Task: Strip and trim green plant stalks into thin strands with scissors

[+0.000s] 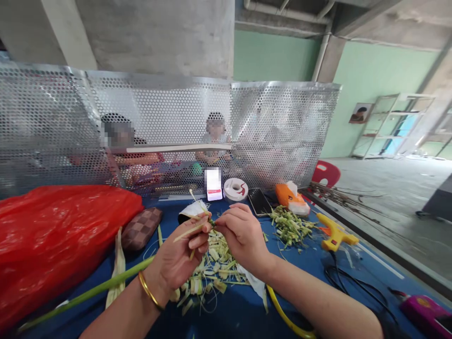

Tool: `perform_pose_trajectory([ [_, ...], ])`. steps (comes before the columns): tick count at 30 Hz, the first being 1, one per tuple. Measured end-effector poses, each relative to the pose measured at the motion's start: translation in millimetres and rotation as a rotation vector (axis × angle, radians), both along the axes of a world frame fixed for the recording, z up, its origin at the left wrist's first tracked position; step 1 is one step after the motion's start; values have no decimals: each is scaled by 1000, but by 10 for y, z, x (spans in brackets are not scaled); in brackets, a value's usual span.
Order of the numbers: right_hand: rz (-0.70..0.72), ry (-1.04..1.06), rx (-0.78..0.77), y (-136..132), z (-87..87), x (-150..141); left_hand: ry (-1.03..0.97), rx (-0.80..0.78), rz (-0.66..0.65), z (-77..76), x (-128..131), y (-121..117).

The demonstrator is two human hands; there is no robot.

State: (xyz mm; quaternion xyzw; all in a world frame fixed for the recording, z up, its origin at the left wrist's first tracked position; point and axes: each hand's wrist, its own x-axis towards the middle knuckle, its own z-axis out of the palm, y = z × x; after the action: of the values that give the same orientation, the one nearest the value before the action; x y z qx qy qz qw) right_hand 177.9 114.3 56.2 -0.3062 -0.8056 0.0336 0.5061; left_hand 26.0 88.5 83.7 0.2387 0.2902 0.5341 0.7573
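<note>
My left hand point(185, 252) is closed in a pinch around pale plant strips point(189, 231), which stick out between its fingers. A gold bangle circles that wrist. My right hand point(242, 235) meets it at the fingertips, pinched on a small dark green piece point(212, 222) that joins the strips. What exactly the right fingers grip is partly hidden. Below both hands lies a scattered heap of cut plant pieces point(219, 268) on the blue table point(233, 315). A long green stalk point(116, 280) passes behind my left forearm.
A red plastic bag point(63, 235) and checkered pouch point(141, 228) lie left. Behind stand a lit phone point(213, 183), a ribbon spool point(236, 189) and a dark phone point(260, 202). Right are a tissue pack point(291, 197) and yellow glue gun point(335, 233). Two people sit beyond the perforated screen point(169, 108).
</note>
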Motion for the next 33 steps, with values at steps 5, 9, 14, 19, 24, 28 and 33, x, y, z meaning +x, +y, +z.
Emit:
perform_pose_trajectory([
  [5,-7,39,-63,20,-21,-36,1,-8,-6,-5,-35,17],
  [9,65,147,-267,7,-45,-67,66,90,-52,-4,-51,0],
  [14,98,168,-272,-53,-32,-53,89,109,-50,-21,-25,-4],
  [19,61,74,-182,7,-49,-28,146,125,-33,-56,-36,25],
  [24,87,160,-426,176,-24,83,365,174,-15,-96,-46,58],
  [28,78,280,-552,193,77,156,425,179,-50,-121,-36,68],
  [33,206,413,-794,132,57,91,586,211,-38,-159,23,60],
])
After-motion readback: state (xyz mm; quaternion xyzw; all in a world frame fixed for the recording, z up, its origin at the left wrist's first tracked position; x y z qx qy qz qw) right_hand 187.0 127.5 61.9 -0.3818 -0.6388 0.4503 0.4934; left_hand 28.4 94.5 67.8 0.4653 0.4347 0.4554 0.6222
